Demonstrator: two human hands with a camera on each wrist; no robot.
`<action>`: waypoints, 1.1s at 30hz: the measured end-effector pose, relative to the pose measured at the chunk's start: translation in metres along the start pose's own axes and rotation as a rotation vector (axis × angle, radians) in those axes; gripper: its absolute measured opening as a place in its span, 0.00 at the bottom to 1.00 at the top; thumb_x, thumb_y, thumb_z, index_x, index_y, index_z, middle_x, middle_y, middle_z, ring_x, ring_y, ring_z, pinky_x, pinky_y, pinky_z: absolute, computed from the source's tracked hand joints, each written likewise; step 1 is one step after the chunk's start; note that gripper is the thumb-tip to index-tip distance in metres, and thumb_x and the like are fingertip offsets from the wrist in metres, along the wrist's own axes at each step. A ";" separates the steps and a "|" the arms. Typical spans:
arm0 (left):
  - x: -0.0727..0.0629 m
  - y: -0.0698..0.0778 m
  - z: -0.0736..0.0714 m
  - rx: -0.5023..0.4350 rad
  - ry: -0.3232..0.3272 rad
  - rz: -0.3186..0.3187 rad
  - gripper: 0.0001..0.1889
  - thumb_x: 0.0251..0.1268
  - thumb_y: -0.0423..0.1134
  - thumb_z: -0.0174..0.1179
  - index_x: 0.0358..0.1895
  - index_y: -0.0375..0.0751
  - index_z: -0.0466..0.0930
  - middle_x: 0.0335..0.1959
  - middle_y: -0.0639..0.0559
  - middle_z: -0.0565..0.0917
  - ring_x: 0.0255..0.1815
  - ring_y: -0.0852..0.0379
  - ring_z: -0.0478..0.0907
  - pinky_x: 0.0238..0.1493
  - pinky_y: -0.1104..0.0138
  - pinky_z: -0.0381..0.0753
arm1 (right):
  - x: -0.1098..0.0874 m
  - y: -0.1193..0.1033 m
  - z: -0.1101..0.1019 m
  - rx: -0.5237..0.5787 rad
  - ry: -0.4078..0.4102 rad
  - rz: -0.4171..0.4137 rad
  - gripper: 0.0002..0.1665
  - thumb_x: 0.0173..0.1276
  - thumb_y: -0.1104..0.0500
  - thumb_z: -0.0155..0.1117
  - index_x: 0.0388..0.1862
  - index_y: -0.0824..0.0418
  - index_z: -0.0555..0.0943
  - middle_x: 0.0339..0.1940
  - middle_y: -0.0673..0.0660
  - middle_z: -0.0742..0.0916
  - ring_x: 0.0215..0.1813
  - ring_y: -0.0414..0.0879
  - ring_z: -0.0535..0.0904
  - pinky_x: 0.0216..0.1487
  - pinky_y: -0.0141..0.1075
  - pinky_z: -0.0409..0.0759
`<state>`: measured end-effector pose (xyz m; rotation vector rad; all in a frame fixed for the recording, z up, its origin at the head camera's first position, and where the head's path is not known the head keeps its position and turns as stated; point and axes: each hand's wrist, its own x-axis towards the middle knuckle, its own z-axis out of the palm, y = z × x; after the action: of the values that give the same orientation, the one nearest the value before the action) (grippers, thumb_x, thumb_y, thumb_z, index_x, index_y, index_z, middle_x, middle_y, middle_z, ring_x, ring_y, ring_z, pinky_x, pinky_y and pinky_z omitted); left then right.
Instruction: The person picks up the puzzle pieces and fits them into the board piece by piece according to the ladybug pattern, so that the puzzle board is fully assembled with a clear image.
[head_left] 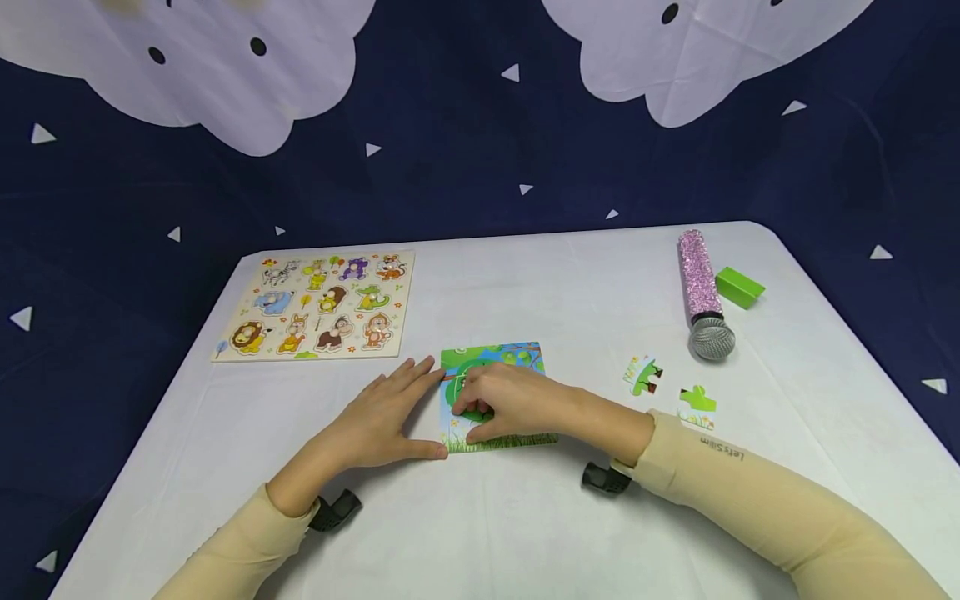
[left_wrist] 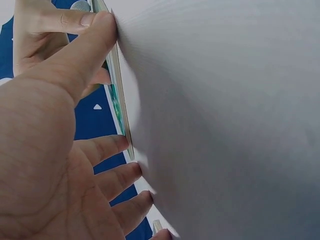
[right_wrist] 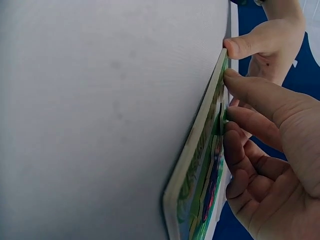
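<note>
A small square jigsaw puzzle board (head_left: 498,445) with a green and blue garden picture lies flat on the table. My left hand (head_left: 381,417) rests at its left side, fingers spread, with thumb and index finger touching the edge. My right hand (head_left: 517,402) is over the board and hides much of the picture. In the right wrist view, the right thumb and index fingertips touch the board face some way apart, while the other fingers bend loosely. Two loose puzzle pieces, one with green and dark feet (head_left: 643,375) and one green (head_left: 698,398), lie right of the board.
A wooden animal peg puzzle (head_left: 315,307) lies at the back left. Toward the back right are a microphone with a pink glitter handle (head_left: 699,275) and a green block (head_left: 739,287). A dark blue cloth (head_left: 465,117) with clouds hangs behind the white table (head_left: 480,533).
</note>
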<state>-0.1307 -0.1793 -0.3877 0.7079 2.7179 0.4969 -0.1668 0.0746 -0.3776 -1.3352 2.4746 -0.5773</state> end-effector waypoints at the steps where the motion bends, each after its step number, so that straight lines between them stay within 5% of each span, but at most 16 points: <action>1: 0.000 0.000 0.000 0.001 0.001 0.001 0.58 0.60 0.67 0.75 0.87 0.44 0.58 0.90 0.42 0.56 0.89 0.33 0.52 0.83 0.31 0.55 | 0.000 0.000 0.000 0.003 0.004 0.002 0.21 0.65 0.50 0.83 0.55 0.55 0.92 0.41 0.46 0.88 0.40 0.35 0.78 0.44 0.26 0.79; 10: 0.002 0.000 0.000 0.009 -0.006 -0.007 0.58 0.59 0.68 0.75 0.87 0.45 0.58 0.90 0.43 0.55 0.89 0.34 0.52 0.84 0.31 0.55 | 0.000 0.000 0.001 0.017 0.025 -0.009 0.14 0.66 0.50 0.83 0.46 0.53 0.91 0.42 0.46 0.89 0.40 0.36 0.81 0.44 0.25 0.80; 33: 0.002 0.001 -0.001 0.010 -0.005 0.003 0.58 0.60 0.68 0.74 0.87 0.44 0.58 0.89 0.42 0.56 0.89 0.33 0.53 0.83 0.30 0.56 | -0.006 0.002 0.002 -0.014 0.024 -0.022 0.14 0.69 0.48 0.80 0.50 0.51 0.91 0.41 0.45 0.86 0.40 0.35 0.78 0.43 0.26 0.78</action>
<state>-0.1319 -0.1778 -0.3863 0.7152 2.7163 0.4819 -0.1643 0.0800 -0.3799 -1.3705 2.4903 -0.5855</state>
